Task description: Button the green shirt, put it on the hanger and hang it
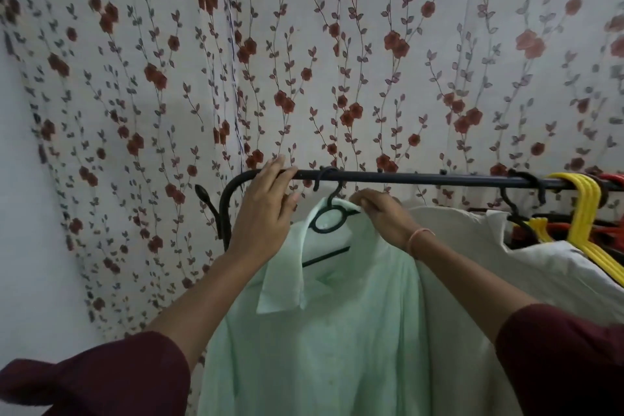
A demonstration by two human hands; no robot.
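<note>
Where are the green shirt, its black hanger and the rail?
green shirt (337, 331), head view, front panel below collar
hanger (325, 231), head view, lower edge of ring
rail (422, 178), head view, bare stretch of bar

The green shirt (337, 331) is a pale, plain mint on a black hanger (329, 223), under a black rail (422, 178). A plain cream garment (472, 263) is beside it, and at the rail's right end are bright yellow hangers (580, 206) and orange-red hangers (611, 177). Behind is a white curtain (337, 61) patterned with trailing grey-green leafy vines and dark red flowers, next to a plain bluish-white wall (33, 246); both sleeves (111, 378) are dark maroon, and a thin wristband (417, 240) is pinkish orange.
</note>
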